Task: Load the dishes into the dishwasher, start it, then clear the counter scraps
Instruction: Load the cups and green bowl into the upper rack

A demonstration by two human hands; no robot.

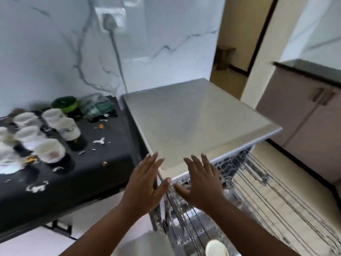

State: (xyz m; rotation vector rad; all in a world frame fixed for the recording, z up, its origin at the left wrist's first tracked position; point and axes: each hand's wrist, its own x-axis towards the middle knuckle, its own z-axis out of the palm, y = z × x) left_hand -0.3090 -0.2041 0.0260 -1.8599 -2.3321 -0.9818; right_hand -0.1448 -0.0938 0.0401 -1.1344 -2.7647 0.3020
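Note:
The grey-topped dishwasher (193,122) stands beside the black counter (103,145), with its wire rack (249,196) pulled out below the top. My left hand (145,183) and my right hand (201,180) hover side by side over the dishwasher's front corner, fingers spread and straight, holding nothing. Several white cups (49,150) stand on the left of the counter. White and orange scraps (99,141) lie scattered around them. One pale cup (216,248) sits in the rack at the bottom edge. The view is motion-blurred.
A green bowl (64,104) and a crumpled plastic wrapper (97,108) sit at the counter's back by the marble wall. A cable (118,58) hangs from a wall socket. Beige cabinets (304,117) stand to the right across a tiled floor.

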